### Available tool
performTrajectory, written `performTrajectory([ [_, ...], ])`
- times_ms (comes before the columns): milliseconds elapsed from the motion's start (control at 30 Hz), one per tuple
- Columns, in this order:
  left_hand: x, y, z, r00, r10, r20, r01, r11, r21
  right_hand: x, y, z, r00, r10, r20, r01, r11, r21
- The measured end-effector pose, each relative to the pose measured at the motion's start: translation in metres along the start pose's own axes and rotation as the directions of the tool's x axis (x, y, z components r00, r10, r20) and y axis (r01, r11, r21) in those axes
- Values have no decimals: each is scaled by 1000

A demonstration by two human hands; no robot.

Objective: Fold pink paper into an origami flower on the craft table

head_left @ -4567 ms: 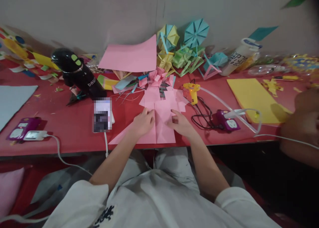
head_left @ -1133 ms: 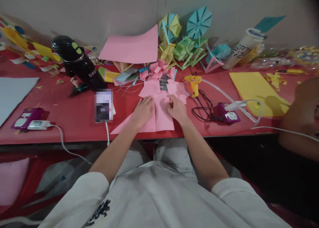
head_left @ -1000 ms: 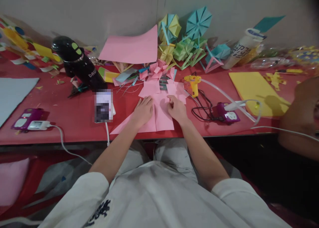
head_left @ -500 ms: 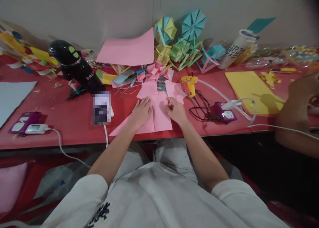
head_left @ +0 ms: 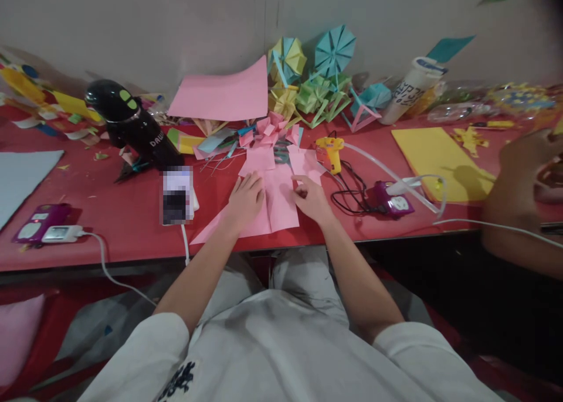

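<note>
A folded pink paper sheet lies at the table's front edge, with a crease down its middle and a pointed flap at its left. My left hand rests flat on its left part, fingers stretched out together. At the sheet's right edge is my right hand, its index finger reaching out and the other fingers loosely curled; nothing shows in it. Just behind lie smaller pink squares and a cluster of folded pink pieces.
A yellow glue gun and purple power adapter sit at right, cables between them. A phone and black bottle stand left. Paper umbrellas line the wall. Another person's arm rests beside yellow paper.
The view has shifted slightly. My right index finger and thumb look a little farther apart. My left hand stays flat on the pink sheet.
</note>
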State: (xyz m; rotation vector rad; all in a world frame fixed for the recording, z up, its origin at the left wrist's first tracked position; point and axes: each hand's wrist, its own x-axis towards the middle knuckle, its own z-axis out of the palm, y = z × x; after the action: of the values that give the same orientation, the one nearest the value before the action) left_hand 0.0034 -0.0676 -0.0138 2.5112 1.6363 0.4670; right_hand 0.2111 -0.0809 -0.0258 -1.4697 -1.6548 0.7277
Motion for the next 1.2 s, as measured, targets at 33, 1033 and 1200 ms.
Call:
performTrajectory([
  [33, 0, 0, -2, 1000, -13, -21, 13, 1000, 2, 1, 1, 1, 1000, -5, 4, 5, 1000, 11],
  [1033, -11, -4, -5, 995, 27, 93, -28, 1000, 13, 3, -2, 11, 999, 22, -47, -24, 999, -40],
  [1200, -14, -6, -4, 989, 30, 147, -34, 999, 24, 5, 1, 11, 998, 41, -51, -42, 999, -16],
])
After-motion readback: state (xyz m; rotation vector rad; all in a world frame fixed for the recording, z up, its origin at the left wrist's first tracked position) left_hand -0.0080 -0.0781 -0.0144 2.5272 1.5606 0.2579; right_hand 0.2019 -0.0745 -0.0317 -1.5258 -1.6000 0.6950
